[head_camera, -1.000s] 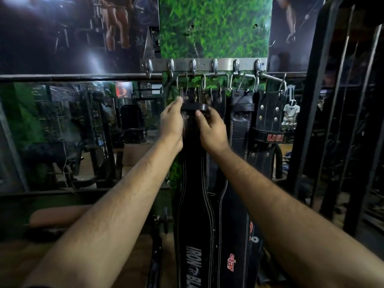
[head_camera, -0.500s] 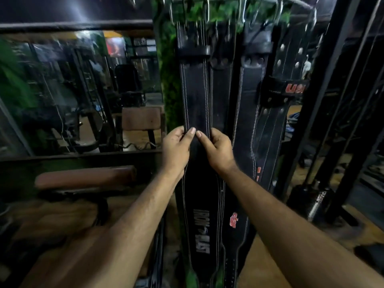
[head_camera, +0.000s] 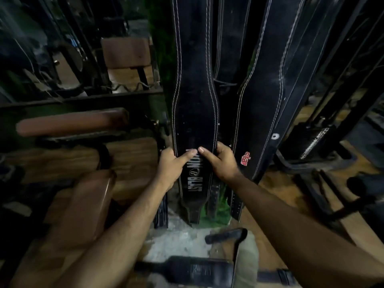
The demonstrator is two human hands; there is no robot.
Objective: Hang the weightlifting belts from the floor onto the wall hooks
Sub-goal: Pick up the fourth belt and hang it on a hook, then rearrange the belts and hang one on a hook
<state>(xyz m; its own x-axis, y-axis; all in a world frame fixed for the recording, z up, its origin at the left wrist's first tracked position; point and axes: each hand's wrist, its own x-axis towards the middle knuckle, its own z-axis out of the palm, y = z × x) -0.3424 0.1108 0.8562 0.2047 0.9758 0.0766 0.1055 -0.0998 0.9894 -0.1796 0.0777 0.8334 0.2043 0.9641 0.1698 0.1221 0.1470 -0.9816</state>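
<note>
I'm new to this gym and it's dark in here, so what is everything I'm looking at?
Belt with white lettering: one, black with white stitching, hanging in the middle.
Belt with red logo: one, black, hanging to its right.
Narrower belt: one, black, hanging between and behind those two.
Belts on the floor: at least one, black, bottom of view; another dark strap end lies just above.
Padded bench: one, brown, at left.
Machine frame: black, at right.
Left hand: grips the lettered belt's left edge.
Right hand: grips its right edge.
</note>
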